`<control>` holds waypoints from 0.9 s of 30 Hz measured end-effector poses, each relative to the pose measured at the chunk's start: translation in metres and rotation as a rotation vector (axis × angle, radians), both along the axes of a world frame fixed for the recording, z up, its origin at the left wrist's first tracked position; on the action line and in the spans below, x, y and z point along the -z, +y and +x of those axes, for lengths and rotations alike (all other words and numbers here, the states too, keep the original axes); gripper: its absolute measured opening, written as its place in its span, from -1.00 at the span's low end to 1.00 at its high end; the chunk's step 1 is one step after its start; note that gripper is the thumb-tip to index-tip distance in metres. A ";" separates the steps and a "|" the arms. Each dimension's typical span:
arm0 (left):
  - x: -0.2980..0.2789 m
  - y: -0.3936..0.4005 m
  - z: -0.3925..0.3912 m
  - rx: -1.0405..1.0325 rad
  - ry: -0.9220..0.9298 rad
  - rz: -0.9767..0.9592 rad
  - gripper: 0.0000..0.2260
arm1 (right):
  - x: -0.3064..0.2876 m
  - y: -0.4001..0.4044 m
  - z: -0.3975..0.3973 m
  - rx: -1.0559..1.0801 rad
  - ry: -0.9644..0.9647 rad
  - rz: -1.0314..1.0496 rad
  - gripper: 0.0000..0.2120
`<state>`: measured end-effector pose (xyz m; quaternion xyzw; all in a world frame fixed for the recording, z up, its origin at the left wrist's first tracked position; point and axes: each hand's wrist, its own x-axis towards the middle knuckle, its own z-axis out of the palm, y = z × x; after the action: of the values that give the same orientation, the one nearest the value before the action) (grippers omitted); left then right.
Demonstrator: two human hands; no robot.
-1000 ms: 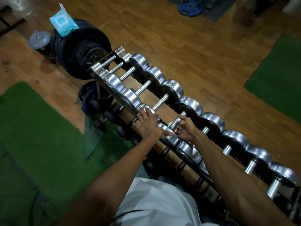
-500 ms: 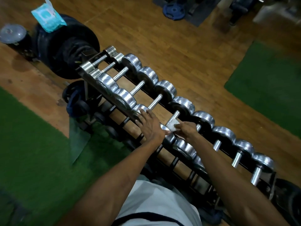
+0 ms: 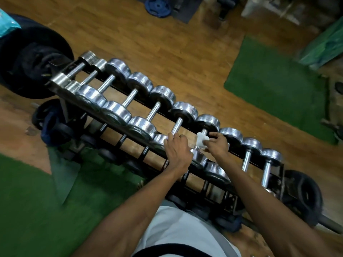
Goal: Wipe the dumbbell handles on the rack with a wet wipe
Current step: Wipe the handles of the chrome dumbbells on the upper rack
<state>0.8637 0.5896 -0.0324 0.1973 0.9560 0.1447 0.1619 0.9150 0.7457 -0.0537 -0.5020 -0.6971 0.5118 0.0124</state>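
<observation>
Long black metal rack (image 3: 113,115) runs diagonally across the wooden floor (image 3: 185,45), carrying a row of chrome dumbbells w/ round shiny heads and thin steel handles.

R hand (image 3: 218,145): grip closed round a small crumpled white wet wipe (image 3: 201,140), fingers curled, wipe wrapped on the steel handle of one dumbbell (image 3: 207,123) roughly mid-rack, just below its far head.

L hand (image 3: 176,149): lies on the near chrome head of the neighbouring dumbbell (image 3: 182,111) to the left, fingers bent over it, fingertips touching the near end of that handle; how firm the grip is, can't tell.

Both forearms reach in from the bottom edge, over a white shirt (image 3: 185,232).

Black weight plates (image 3: 33,58) stacked at the rack's far-left end, w/ a teal wipes packet (image 3: 7,23) on top, partly cut off by the frame edge. Green turf mats: one lower left (image 3: 27,210), one upper right (image 3: 274,80). Blue plate (image 3: 157,6) on the floor at top. Frame somewhat motion-blurred.
</observation>
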 end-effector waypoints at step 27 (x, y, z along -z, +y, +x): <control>0.016 0.053 0.076 -0.512 -0.043 -0.111 -0.24 | 0.021 0.045 0.021 -1.317 0.058 0.304 -0.46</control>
<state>0.9397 0.6429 -0.0484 -0.0636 0.9776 0.1324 0.1510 0.9355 0.7912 -0.0744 0.0489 -0.9211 0.3221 -0.2132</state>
